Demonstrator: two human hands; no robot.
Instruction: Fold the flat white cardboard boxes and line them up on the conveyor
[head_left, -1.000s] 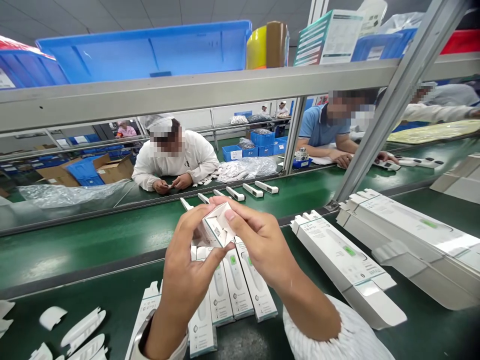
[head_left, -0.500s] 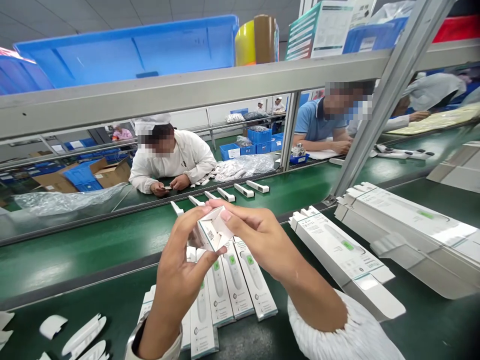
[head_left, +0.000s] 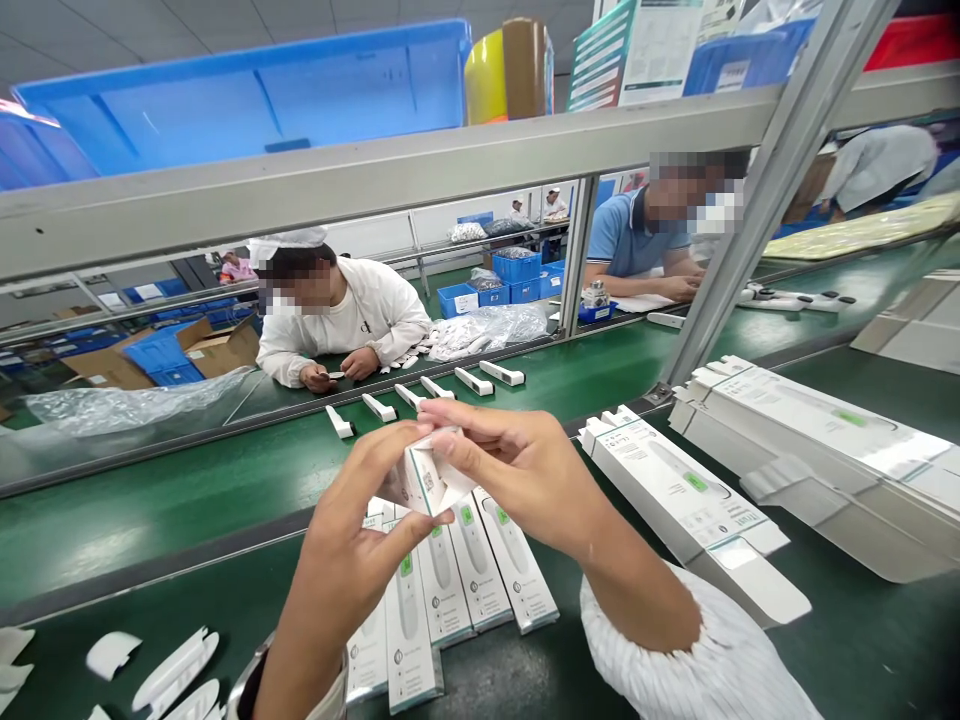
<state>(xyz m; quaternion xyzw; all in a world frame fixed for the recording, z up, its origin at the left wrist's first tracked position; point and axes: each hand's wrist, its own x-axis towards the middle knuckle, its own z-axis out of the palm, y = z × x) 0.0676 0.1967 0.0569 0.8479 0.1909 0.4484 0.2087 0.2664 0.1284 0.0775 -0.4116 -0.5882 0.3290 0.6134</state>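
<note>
Small white carton (head_left: 429,478), printed with a QR code, pinched between both hands, up off the bench, just above the top ends of a row of long cartons. Left hand (head_left: 349,530) on the near side, curled, thumb (head_left: 420,526) pressed against the carton's lower edge. Right hand (head_left: 517,475) over the top, fingers (head_left: 469,450) bent and pressed on the upper flap. Exact fold of the carton hidden behind the fingers.

Row of long white cartons (head_left: 472,570) lying side by side on the green bench (head_left: 150,545), green labels showing. Single long white carton (head_left: 686,495) lying to the right, pile of similar cartons (head_left: 817,450) beyond it. White plastic shells (head_left: 176,670) scattered at lower left on the bench.

Past a grey metal rail (head_left: 375,190), small white plastic parts (head_left: 427,392) lined up on a second green belt (head_left: 187,425). Beyond them, person in white top (head_left: 345,325), both hands close together at the belt edge, held item too small to tell. Further right, person in blue polo shirt (head_left: 630,240), leaning on forearms. Blue plastic crate (head_left: 240,85) above the rail.
</note>
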